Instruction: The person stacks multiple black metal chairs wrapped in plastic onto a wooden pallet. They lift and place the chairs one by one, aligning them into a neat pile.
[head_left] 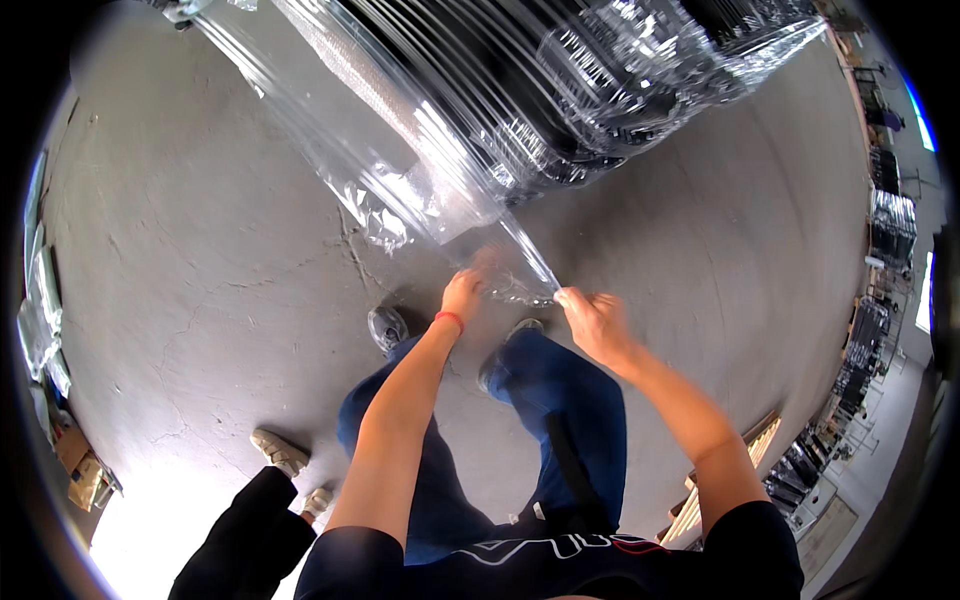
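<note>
Running from the near corner of the wrapped load (600, 100) toward the person, clear film (528, 248) is drawn into a narrow, taut-looking strand above the floor (200, 260). Its end is pinched in the right hand (597, 325), fingers closed on it. Left hand (463, 297), red band (449, 320) at the wrist, is placed beside the looser film; it is motion-blurred, so whether anything is gripped cannot be told. More loose film and a bubbly sheet (365, 80) are seen along the load's left side. For a clean job, judged from here: tension should be held with the right hand, slack gathered with the left, and the pull kept low and close to the load so the corner isn't torn through. Loose film should be kept off the floor and clear of the shoes (387, 328). Farther out, a second person's shoe (280, 450) is visible near the floor's lower left, cardboard (78, 463) at its left edge, wooden slats (690, 510) toward its lower right, and dark wrapped goods (892, 225) along its right edge.
</note>
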